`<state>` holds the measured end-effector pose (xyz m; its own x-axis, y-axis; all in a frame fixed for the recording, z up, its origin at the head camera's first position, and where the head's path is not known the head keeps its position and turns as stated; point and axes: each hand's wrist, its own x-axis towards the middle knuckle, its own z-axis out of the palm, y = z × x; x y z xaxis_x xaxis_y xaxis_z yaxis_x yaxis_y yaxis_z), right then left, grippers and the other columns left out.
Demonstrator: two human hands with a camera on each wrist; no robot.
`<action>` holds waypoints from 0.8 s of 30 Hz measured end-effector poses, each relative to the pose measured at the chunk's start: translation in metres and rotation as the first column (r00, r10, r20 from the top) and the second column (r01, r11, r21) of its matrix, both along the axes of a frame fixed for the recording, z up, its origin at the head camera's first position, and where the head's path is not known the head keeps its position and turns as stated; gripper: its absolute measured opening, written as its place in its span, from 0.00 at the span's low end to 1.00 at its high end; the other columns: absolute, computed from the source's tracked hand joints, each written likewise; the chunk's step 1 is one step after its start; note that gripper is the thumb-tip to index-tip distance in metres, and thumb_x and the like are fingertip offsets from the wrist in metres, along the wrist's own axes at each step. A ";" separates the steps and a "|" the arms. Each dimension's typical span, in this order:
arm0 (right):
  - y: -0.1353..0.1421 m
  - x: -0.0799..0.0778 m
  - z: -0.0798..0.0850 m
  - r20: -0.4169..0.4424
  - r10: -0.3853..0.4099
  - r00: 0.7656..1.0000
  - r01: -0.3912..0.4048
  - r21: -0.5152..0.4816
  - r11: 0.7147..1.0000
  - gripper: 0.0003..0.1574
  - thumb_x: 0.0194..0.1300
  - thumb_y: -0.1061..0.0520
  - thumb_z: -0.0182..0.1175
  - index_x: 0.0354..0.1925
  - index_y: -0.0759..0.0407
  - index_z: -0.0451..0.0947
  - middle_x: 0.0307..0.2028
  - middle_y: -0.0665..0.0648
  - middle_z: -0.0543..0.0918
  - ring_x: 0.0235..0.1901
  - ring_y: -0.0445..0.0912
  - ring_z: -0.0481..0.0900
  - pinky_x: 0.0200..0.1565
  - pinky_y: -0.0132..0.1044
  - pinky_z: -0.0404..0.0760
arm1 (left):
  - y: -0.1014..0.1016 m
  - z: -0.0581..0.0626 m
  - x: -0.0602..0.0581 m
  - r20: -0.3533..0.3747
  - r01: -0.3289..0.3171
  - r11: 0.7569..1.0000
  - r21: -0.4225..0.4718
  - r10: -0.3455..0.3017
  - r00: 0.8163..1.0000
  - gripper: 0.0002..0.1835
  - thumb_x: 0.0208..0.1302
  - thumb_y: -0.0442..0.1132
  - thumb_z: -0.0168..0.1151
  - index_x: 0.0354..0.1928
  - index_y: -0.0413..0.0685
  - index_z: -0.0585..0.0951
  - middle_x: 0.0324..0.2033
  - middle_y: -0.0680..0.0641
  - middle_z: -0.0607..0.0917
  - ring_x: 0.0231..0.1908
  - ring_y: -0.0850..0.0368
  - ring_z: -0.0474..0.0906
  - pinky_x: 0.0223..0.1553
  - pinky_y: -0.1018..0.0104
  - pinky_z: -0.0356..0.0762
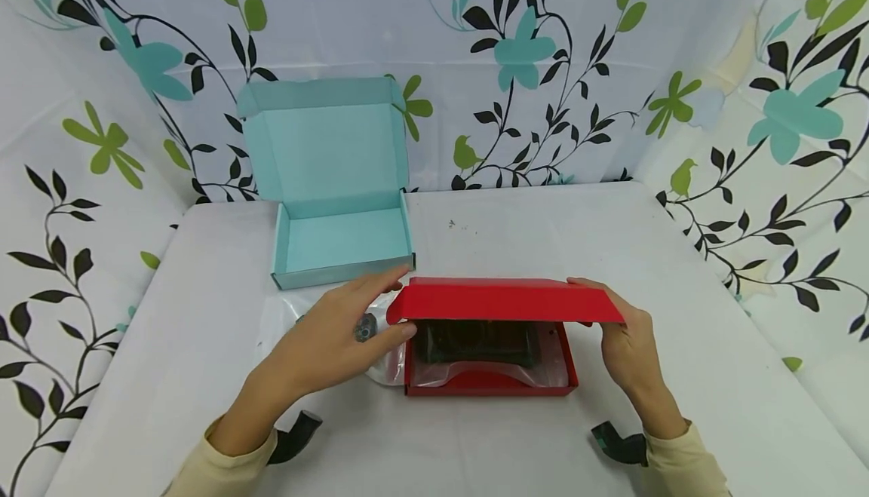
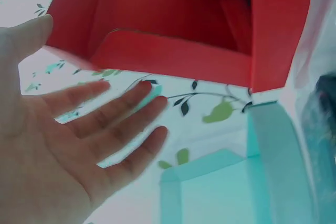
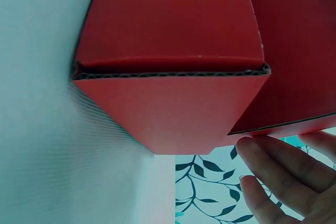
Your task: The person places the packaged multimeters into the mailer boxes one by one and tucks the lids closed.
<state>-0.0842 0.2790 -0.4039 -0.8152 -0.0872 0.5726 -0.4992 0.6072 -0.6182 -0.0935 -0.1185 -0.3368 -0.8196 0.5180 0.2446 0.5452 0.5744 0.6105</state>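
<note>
A red cardboard box (image 1: 490,390) sits in front of me, its lid (image 1: 505,299) partly raised and tilted forward. Inside lies a dark object (image 1: 478,342) with clear plastic around it; its kind is hard to make out. At the lid's left end is my left hand (image 1: 326,335), fingers spread fairly straight and the thumb (image 2: 31,38) touching the red side flap. My right hand (image 1: 627,339) is at the lid's right end, its extended fingers (image 3: 283,166) touching the lid edge from outside. Part of the right hand is hidden behind the lid.
An open teal box (image 1: 342,274) stands behind and to the left, lid upright against the patterned backdrop. A clear plastic bag (image 1: 390,371) with a grey round part (image 1: 365,326) lies partly under my left hand. White cloth (image 1: 502,444) covers the table.
</note>
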 end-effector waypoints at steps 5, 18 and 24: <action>-0.001 0.001 -0.003 -0.006 0.017 1.000 -0.017 -0.005 1.000 0.23 0.78 0.67 0.50 0.64 0.60 0.81 0.48 0.47 0.86 0.32 0.39 0.77 0.36 0.28 0.76 | -0.004 0.008 0.008 -0.127 0.050 0.998 0.029 -0.046 0.991 0.31 0.71 0.52 0.68 0.74 0.57 0.76 0.58 0.54 0.82 0.46 0.59 0.80 0.40 0.62 0.84; -0.005 0.002 -0.011 0.066 0.048 0.997 -0.047 -0.019 0.999 0.26 0.80 0.65 0.46 0.70 0.61 0.75 0.57 0.57 0.85 0.57 0.33 0.78 0.56 0.25 0.74 | -0.007 0.000 0.009 -0.129 0.053 0.996 0.071 -0.044 0.991 0.28 0.68 0.47 0.72 0.69 0.56 0.80 0.55 0.54 0.85 0.46 0.61 0.82 0.38 0.65 0.84; 0.000 0.010 -0.012 0.110 0.081 0.991 -0.085 0.033 0.996 0.30 0.79 0.66 0.48 0.74 0.57 0.71 0.63 0.60 0.81 0.63 0.32 0.73 0.57 0.24 0.72 | -0.008 -0.005 0.014 -0.139 0.071 0.997 0.041 -0.065 0.988 0.25 0.69 0.48 0.71 0.66 0.54 0.83 0.55 0.57 0.86 0.56 0.57 0.82 0.52 0.54 0.83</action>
